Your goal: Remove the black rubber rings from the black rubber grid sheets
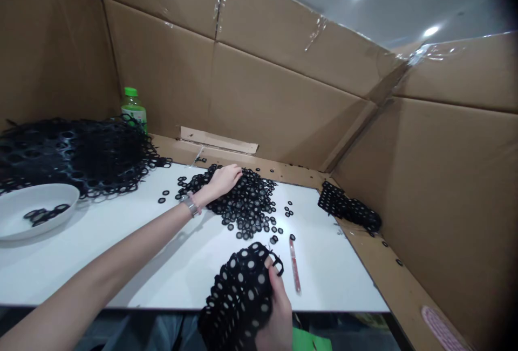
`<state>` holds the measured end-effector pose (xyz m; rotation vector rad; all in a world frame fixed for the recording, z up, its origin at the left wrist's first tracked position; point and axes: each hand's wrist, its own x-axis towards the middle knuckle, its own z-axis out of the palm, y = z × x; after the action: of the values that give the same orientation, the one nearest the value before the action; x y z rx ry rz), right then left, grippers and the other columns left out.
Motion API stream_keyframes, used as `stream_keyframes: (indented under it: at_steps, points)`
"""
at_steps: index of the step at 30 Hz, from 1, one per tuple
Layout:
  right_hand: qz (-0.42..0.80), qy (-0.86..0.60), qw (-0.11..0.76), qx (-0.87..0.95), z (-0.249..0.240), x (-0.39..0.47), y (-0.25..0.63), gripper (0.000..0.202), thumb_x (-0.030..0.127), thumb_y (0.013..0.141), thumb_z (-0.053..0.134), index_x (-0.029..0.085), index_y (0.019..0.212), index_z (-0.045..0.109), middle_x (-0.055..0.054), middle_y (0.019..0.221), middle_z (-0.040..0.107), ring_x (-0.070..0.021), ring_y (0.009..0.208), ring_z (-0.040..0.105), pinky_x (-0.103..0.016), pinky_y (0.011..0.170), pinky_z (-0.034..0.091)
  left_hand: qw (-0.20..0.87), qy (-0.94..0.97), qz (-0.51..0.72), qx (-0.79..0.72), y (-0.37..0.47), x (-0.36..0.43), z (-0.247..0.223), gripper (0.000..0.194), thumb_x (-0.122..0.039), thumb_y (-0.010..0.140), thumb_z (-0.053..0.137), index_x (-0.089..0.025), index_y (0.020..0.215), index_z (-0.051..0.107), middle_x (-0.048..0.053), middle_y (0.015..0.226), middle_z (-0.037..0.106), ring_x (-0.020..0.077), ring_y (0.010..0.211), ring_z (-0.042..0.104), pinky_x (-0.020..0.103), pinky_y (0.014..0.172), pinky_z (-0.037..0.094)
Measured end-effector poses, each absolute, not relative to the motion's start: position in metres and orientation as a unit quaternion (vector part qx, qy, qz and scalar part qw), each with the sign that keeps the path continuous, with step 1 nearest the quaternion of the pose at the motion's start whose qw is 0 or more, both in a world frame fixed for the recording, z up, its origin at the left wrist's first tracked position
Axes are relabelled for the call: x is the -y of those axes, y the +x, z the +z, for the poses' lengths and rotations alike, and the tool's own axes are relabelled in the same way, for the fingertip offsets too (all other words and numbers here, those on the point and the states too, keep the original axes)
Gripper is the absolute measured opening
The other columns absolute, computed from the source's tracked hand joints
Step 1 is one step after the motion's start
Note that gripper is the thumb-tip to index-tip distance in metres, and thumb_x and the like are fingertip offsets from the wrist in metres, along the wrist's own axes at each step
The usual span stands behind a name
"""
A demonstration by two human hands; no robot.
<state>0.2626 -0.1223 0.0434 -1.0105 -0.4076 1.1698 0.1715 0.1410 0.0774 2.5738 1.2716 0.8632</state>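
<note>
My right hand (pixel 277 308) grips a thick, folded black sheet (pixel 238 291) dotted with rows of pale round spots. A loose black loop (pixel 277 263) sticks out by its thumb. Stretched across the white tabletop, my left hand (pixel 227 179) is over a heap of small black rings with pale centres (pixel 246 205). Its fingers are curled together at the top of the heap, and whatever they may hold is hidden. A red pen-like stick (pixel 295 267) lies right of the heap, with one ring at its tip.
A white bowl (pixel 73 191) with several black pieces stands at left, before a large pile of black mesh scraps (pixel 81 151). Behind is a green-capped bottle (pixel 133 108). Another dotted black bundle (pixel 348 208) lies at right. Cardboard walls (pixel 275 86) enclose the table (pixel 332 270).
</note>
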Motion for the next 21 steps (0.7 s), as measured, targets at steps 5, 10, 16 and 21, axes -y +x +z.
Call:
stream_keyframes:
  at_steps: [5, 10, 16, 21]
  points:
    - [0.499, -0.466, 0.704, 0.195, 0.047, 0.119, 0.256, 0.035, 0.047, 0.071, 0.058, 0.018, 0.087, 0.069, -0.006, 0.083, 0.07, -0.0252, 0.093, 0.061, -0.037, 0.077, 0.048, 0.038, 0.843, 0.298, -0.445, 0.184, -0.148, 0.072, 0.016, -0.023, 0.08, 0.05, -0.016, 0.094, 0.054, 0.011, 0.102, 0.055, 0.0248, 0.098, 0.049, 0.032, 0.077, 0.04]
    - [0.457, -0.488, 0.694, 0.267, 0.047, 0.114, 0.263, 0.031, 0.049, 0.067, 0.06, 0.02, 0.068, 0.068, -0.004, 0.069, 0.067, -0.0261, 0.084, 0.061, -0.037, 0.073, 0.048, 0.153, 0.875, 0.362, -0.284, 0.165, -0.073, 0.099, 0.025, -0.035, 0.087, 0.04, -0.018, 0.071, 0.048, 0.001, 0.071, 0.053, 0.014, 0.066, 0.049, 0.025, 0.063, 0.038]
    - [0.524, -0.446, 0.69, 0.226, 0.044, 0.119, 0.26, 0.026, 0.044, 0.066, 0.058, 0.021, 0.074, 0.066, -0.003, 0.073, 0.065, -0.0239, 0.082, 0.06, -0.037, 0.076, 0.047, 0.326, 0.917, 0.187, -0.136, 0.141, 0.026, 0.116, 0.038, -0.047, 0.078, 0.052, -0.017, 0.059, 0.037, -0.006, 0.054, 0.04, 0.0079, 0.049, 0.034, 0.021, 0.048, 0.026]
    - [0.572, -0.408, 0.694, 0.158, 0.049, 0.126, 0.25, 0.016, 0.034, 0.065, 0.056, 0.021, 0.07, 0.063, -0.003, 0.075, 0.065, -0.0231, 0.087, 0.06, -0.035, 0.076, 0.048, 0.365, 0.905, 0.153, -0.155, 0.136, 0.032, 0.116, 0.033, -0.035, 0.09, 0.035, -0.018, 0.062, 0.041, -0.002, 0.062, 0.048, 0.0119, 0.062, 0.045, 0.021, 0.059, 0.034]
